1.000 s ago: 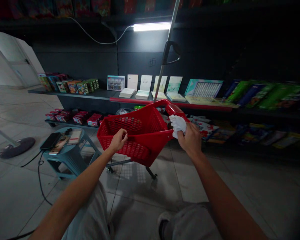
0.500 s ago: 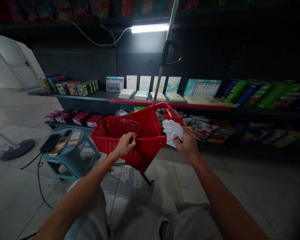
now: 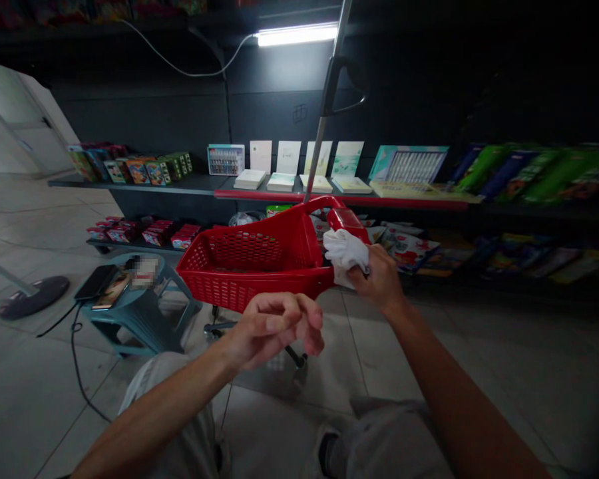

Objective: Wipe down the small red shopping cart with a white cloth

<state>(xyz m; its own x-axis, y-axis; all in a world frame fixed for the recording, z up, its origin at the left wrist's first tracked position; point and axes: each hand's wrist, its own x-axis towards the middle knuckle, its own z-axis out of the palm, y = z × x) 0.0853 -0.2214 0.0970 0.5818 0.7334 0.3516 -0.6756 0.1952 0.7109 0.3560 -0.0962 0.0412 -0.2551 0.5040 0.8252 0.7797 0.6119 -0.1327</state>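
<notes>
A small red shopping cart (image 3: pixel 252 283) with perforated basket walls stands in front of me. My right hand (image 3: pixel 381 283) is closed around a crumpled white cloth (image 3: pixel 347 251), held against the cart's handle end at the upper right of the basket. Nothing is in my left hand (image 3: pixel 277 327), which hovers on the near side of the basket with its fingers loosely bent and apart. The hand covers part of the cart's lower front wall and undercarriage.
A blue-grey plastic stool (image 3: pixel 134 319) with a phone and a black device stands at the left. Behind the cart, a dark shelf (image 3: pixel 172 188) carries books and boxes. A metal pole (image 3: pixel 317 150) rises behind the handle. A round stand base (image 3: pixel 34 297) sits at far left.
My left hand has come off the basket's near rim, moving toward me and to the right, its fingers loosening. My right hand keeps the cloth at nearly the same place by the handle.
</notes>
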